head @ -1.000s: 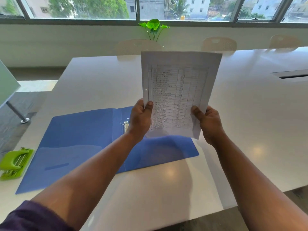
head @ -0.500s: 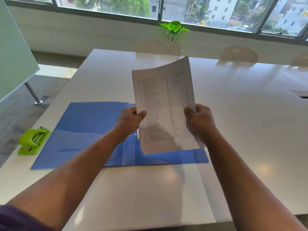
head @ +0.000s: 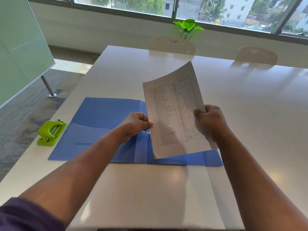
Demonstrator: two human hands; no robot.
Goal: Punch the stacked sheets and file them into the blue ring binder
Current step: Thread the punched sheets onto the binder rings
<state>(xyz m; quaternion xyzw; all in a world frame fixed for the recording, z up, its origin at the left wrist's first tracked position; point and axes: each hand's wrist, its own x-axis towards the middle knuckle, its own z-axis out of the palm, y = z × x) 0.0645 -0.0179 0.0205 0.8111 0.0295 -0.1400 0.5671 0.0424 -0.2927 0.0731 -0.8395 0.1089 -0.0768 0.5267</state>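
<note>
The stacked sheets (head: 173,110), printed with a table and punched along the left edge, hang tilted just above the open blue ring binder (head: 103,124) on the white table (head: 150,194). My left hand (head: 135,125) pinches the stack's left edge close to the binder's metal rings (head: 149,133). My right hand (head: 210,122) grips the right edge, thumb on top. The stack's top bends away from me. Most of the binder's right half is hidden by the paper.
A green hole punch (head: 50,132) sits at the table's left edge beside the binder. Two pale chairs (head: 171,45) stand along the far side, with a green plant (head: 188,28) behind them. A frosted partition (head: 21,47) stands on the left.
The stack has come down from upright toward the binder and now tilts over its right half. Both hands lowered with it, and my view has dropped and turned left.
</note>
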